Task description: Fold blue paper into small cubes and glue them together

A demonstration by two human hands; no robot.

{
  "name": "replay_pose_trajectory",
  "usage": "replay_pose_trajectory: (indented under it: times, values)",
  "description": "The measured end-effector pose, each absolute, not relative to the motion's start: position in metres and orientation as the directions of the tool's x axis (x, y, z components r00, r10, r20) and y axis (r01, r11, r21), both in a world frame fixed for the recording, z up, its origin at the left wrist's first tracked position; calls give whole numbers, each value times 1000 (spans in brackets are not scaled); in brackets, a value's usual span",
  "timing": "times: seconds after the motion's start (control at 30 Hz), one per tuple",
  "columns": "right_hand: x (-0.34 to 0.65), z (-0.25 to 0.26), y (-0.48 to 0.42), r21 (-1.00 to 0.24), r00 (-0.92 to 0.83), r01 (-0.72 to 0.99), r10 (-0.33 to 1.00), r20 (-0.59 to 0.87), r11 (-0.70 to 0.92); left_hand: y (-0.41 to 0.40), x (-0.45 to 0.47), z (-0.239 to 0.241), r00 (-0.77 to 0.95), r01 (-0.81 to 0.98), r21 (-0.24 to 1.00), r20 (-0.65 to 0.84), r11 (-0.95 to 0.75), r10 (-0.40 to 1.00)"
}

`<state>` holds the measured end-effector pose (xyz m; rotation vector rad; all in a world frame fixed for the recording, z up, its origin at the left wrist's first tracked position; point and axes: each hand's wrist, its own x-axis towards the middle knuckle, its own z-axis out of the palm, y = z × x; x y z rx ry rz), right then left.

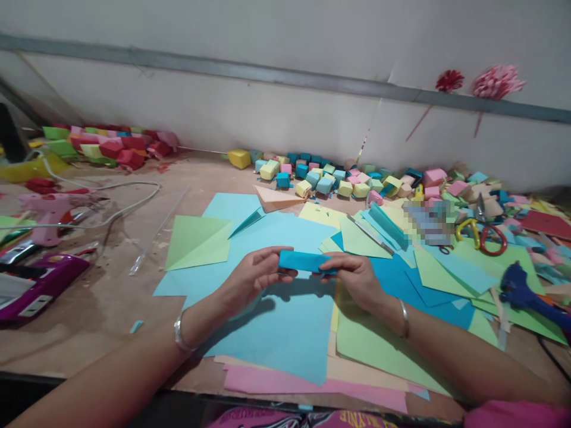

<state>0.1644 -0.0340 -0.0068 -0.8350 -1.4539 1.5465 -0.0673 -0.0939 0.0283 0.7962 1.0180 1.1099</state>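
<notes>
A folded strip of blue paper [303,261] is held up between my two hands, above the table. My left hand [263,267] grips its left end, fingers behind and below. At the right end my right hand [352,276] pinches it between thumb and fingers. Beneath the hands lie large light blue sheets [285,333]. A folded green sheet [198,241] rests to the left of them. Green sheets [379,351] and darker blue sheets [397,282] spread under and beyond my right forearm.
Small paper cubes [325,178] line the wall, with a red and pink heap [129,145] at left. Scissors [482,232] and a blue glue gun [526,291] lie right. A pink glue gun [47,214], its white cord [134,205] and a purple tape dispenser [49,285] stand left.
</notes>
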Motion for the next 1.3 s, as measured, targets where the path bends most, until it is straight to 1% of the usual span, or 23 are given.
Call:
replay_pose_trajectory:
  times: [0.07, 0.1, 0.2, 0.3, 0.37, 0.4, 0.47, 0.53, 0.63, 0.67, 0.73, 0.8, 0.83, 0.9, 0.97, 1.03, 1.13, 1.3]
  values:
    - [167, -10, -34, -977, -485, -52, 850, 207, 208, -94, -65, 28, 32, -215, 949, -229, 231, 973]
    - [168, -11, -34, -950, -523, 1, 810, 265, 312, -94, -64, 29, -15, -149, 967, -211, 206, 977]
    - [169, -15, -33, -815, -626, 123, 682, 378, 566, -95, -63, 36, -134, 47, 991, -115, 123, 984]
    - [165, -16, -34, -689, -678, 122, 567, 468, 714, -98, -60, 46, -188, 206, 979, 34, 5, 981]
    - [162, -16, -35, -614, -698, 99, 494, 518, 783, -98, -55, 51, -156, 263, 961, 127, -83, 979]
    - [160, -16, -36, -583, -706, 89, 463, 535, 808, -97, -52, 52, -121, 265, 958, 149, -112, 981]
    - [156, -14, -35, -533, -712, 80, 423, 560, 842, -93, -45, 50, -33, 209, 969, 140, -130, 990]
    - [154, -11, -30, -497, -707, 81, 401, 582, 864, -84, -38, 46, 55, 107, 986, 122, -128, 991]
    - [154, 3, -16, -437, -719, 159, 407, 563, 885, -62, -32, 39, 88, 9, 986, 165, -166, 982]
    - [155, 10, -9, -408, -732, 217, 424, 532, 887, -53, -31, 38, 78, 5, 983, 184, -185, 980]
    - [158, 29, 4, -340, -732, 356, 486, 477, 870, -37, -32, 35, 42, 66, 969, 235, -238, 971]
    - [162, 51, 16, -299, -663, 456, 544, 514, 838, -23, -34, 29, 14, 174, 942, 288, -286, 957]
    - [164, 61, 20, -300, -616, 463, 547, 567, 834, -19, -36, 25, 8, 214, 930, 304, -298, 953]
    - [164, 75, 27, -319, -541, 409, 509, 669, 855, -13, -38, 16, 11, 231, 928, 297, -292, 955]
    - [162, 78, 30, -325, -518, 339, 463, 719, 883, -12, -41, 7, 26, 220, 936, 276, -275, 961]
    - [159, 73, 33, -309, -550, 296, 426, 719, 904, -12, -42, 0, 45, 214, 938, 268, -271, 962]
    - [154, 59, 35, -279, -607, 255, 377, 700, 926, -11, -43, -2, 55, 221, 926, 300, -305, 952]
    - [150, 48, 33, -281, -574, 296, 405, 712, 913, -9, -43, 2, 88, 281, 884, 364, -374, 927]
